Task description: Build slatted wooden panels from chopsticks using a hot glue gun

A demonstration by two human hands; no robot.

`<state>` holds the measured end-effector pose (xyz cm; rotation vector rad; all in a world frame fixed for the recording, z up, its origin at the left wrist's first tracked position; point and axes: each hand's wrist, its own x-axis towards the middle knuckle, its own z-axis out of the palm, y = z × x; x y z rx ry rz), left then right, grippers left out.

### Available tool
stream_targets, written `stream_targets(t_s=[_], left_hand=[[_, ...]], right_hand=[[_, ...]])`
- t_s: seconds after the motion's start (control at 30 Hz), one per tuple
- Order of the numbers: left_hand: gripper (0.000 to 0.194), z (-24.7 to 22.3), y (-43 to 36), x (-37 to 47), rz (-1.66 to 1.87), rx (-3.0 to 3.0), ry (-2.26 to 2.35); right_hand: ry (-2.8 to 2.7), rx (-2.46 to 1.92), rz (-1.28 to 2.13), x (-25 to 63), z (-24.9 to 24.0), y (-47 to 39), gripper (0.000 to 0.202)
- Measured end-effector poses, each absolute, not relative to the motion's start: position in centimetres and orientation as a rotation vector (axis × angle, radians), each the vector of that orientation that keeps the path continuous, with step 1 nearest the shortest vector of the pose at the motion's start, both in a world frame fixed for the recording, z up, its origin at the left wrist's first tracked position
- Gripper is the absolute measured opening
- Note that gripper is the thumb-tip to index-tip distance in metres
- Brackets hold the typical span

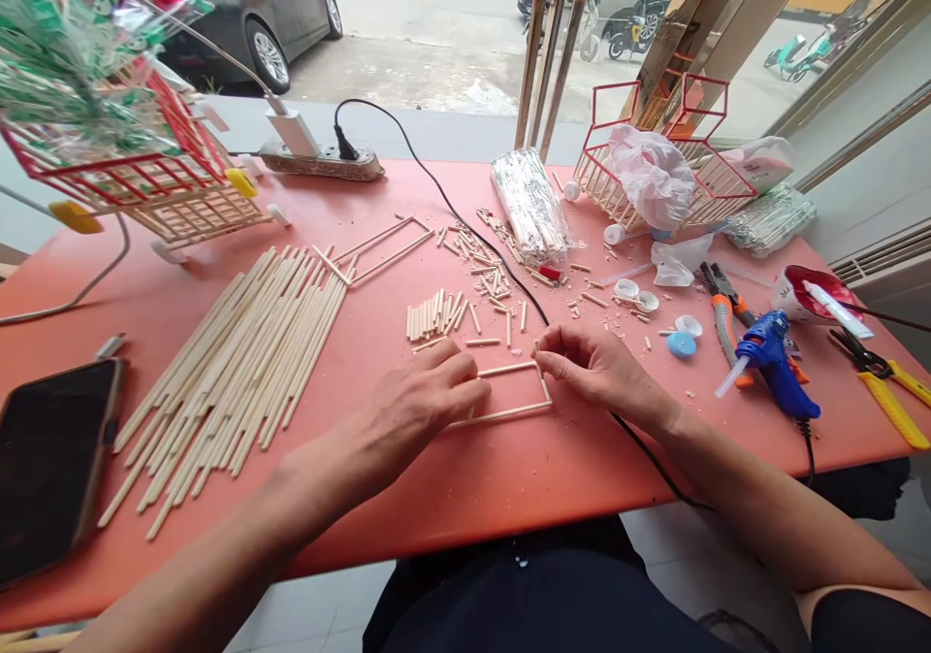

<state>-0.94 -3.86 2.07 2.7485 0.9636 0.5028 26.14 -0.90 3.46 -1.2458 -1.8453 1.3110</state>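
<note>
A small rectangular frame of wooden sticks point(513, 409) lies on the table in front of me. My left hand point(429, 386) is closed on its left end, fingers bent over it and hiding that end. At the far right corner, my right hand point(600, 372) pinches the short end stick point(539, 372) between thumb and forefinger. Just beyond the hands are short cut sticks point(436, 313), some in a row and others scattered. A bundle of long sticks point(240, 362) is spread to the left. Another stick frame point(385, 248) rests by its upper end.
At right lie a blue glue gun point(778, 367), orange-handled pliers point(722, 318) and a yellow-handled cutter point(891, 391). A black cable point(443, 182) crosses the table. Stick-built carts point(138, 187) stand at both back corners. A phone point(54, 459) lies left; a power strip point(324, 162) is behind.
</note>
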Motion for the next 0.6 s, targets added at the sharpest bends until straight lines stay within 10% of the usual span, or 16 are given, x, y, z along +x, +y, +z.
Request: stream_targets(t_s=[0.6], left_hand=[[0.021,2.9,-2.7,-1.2,0.333,3.051,0.702]], right_hand=[[-1.935,-1.213,1.232,26.2,3.1,-1.3,0.017]])
